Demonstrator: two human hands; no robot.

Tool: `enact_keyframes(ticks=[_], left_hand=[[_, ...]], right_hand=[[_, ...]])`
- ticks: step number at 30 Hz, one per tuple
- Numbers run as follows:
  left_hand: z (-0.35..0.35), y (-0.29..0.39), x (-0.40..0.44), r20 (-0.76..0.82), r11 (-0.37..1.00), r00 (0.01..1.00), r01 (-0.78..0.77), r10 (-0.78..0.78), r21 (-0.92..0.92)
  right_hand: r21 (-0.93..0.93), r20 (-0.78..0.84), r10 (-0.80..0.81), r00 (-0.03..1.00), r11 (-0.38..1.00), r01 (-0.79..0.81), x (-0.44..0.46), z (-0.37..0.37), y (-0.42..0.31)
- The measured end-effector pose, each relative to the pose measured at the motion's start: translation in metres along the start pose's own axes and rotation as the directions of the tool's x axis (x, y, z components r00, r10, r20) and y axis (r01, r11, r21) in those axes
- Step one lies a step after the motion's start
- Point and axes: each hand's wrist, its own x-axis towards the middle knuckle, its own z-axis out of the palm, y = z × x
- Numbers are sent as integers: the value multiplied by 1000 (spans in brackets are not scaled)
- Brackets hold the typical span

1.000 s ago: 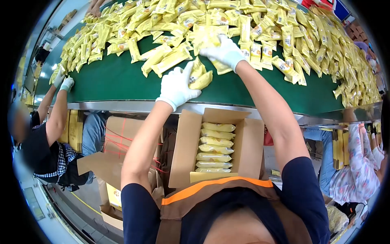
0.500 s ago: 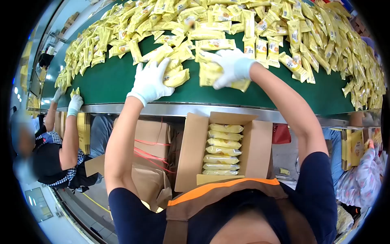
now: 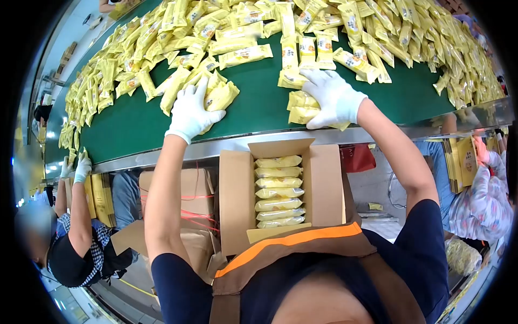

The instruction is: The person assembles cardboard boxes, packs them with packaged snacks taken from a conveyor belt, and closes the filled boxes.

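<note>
My left hand [image 3: 193, 110], in a white glove, grips a bunch of yellow wrapped packets [image 3: 222, 96] on the green conveyor belt. The thumb points right, below the packets. Farther right, my gloved right hand [image 3: 333, 97] curls over a few more yellow packets [image 3: 303, 106]; its fingertips reach their far edge. In front of my body stands an open cardboard box [image 3: 236, 200], with a row of several packets [image 3: 279, 183] lying stacked inside it. The palms hide part of what each hand holds.
A large heap of yellow packets [image 3: 415, 38] spreads over the far side of the green belt [image 3: 253, 102]. A metal rail [image 3: 216, 147] edges the belt. Closed cartons [image 3: 175, 186] stand left of the box. Co-workers stand at both sides, one with gloved hands [image 3: 83, 167] at the belt.
My right hand has slid right across the belt with its packets, widening the gap between my hands. My left hand stays at its bunch. The view has shifted slightly.
</note>
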Motion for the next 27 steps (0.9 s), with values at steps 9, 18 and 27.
enact_keyframes(ticks=[9, 18, 27], left_hand=[[19, 9, -25, -263, 998, 964, 56, -47, 26], [-3, 39, -27, -16, 987, 997, -71, 73, 142], [18, 43, -26, -70, 981, 981, -176, 182, 84]], right_hand=[[41, -206, 139, 969, 990, -133, -3, -3, -9], [393, 9, 271, 963, 884, -252, 20, -16, -17], [-31, -138, 315, 939, 946, -322, 108, 11, -58]])
